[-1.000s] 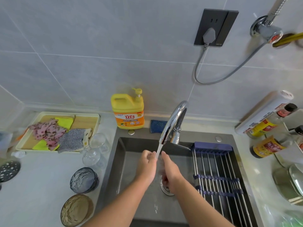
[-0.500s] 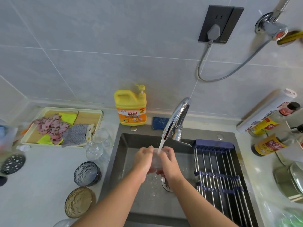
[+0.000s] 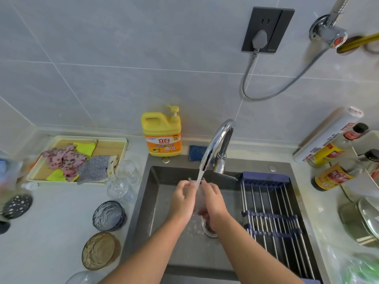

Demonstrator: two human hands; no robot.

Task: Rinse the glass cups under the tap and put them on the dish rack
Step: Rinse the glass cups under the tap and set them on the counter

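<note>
glass cup: clear, under the tap spout, in the stream.
left hand: fingers curled round the cup's left side.
right hand: wrapped round its right side.
handling: light, rigid, breakable, likely slick when wet; grip the body, not the rim.
waiting cups: left of the tap, two clear glasses, one blue glass, one amber glass, one cut-off rim.
dish rack: one, right of the tap.

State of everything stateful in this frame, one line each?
tap, running.
glass cup, under the tap, held by both hands.
left hand, grips the glass cup.
right hand, grips the glass cup.
dish rack, across the right side of the sink, no cup on it.
plug, seated in the wall socket.
soap bottle, upright behind the sink.
</note>
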